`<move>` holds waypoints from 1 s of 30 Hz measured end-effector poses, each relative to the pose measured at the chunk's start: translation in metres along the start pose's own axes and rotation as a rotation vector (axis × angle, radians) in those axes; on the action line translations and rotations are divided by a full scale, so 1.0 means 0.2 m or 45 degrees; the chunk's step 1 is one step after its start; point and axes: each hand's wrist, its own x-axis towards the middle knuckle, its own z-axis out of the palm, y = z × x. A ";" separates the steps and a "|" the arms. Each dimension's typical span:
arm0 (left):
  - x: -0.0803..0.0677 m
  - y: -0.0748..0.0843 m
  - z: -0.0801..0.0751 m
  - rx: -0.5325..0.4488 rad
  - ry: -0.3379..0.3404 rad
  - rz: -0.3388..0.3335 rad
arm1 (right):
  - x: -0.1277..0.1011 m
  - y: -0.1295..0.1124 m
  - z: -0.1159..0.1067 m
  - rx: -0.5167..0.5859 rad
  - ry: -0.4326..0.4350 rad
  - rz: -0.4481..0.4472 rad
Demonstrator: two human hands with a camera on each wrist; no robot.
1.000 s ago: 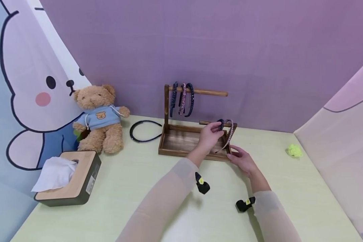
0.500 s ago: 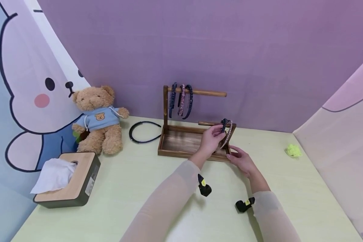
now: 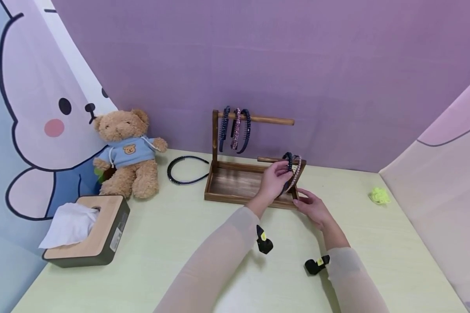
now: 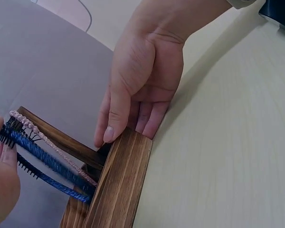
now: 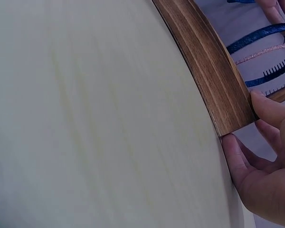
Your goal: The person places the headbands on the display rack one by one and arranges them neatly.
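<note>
The dark blue toothed headband (image 3: 287, 167) hangs over the right end of the lower wooden rail (image 3: 276, 160) of the brown wooden rack (image 3: 235, 198), just beside a pink beaded headband (image 3: 296, 171) on the same rail. To seat it well, I would judge it best to ease its arch squarely over the rail and keep its teeth from catching the pink one's beads. The left hand (image 3: 273, 179) reaches in over the rack's tray, fingers and thumb pinched on the blue band near its top. The right hand (image 3: 312, 207) sits at the rack's front right corner on the pale green table (image 3: 180, 243), fingers laid straight against the wood, bracing it; thumb on the outer face.
</note>
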 end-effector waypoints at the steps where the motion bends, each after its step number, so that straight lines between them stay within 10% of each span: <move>1: 0.00 0.00 0.00 0.000 -0.007 0.000 | 0.00 0.00 0.00 0.001 -0.001 0.001; 15: -0.05 0.01 -0.15 0.086 -0.078 0.020 | 0.00 0.00 0.00 0.015 -0.009 0.004; 22: -0.10 0.02 -0.48 0.395 -0.058 0.049 | 0.01 0.00 0.01 -0.006 0.003 0.024; 30: -0.10 0.05 -0.91 0.498 0.242 -0.028 | 0.00 0.00 0.00 -0.007 -0.009 0.015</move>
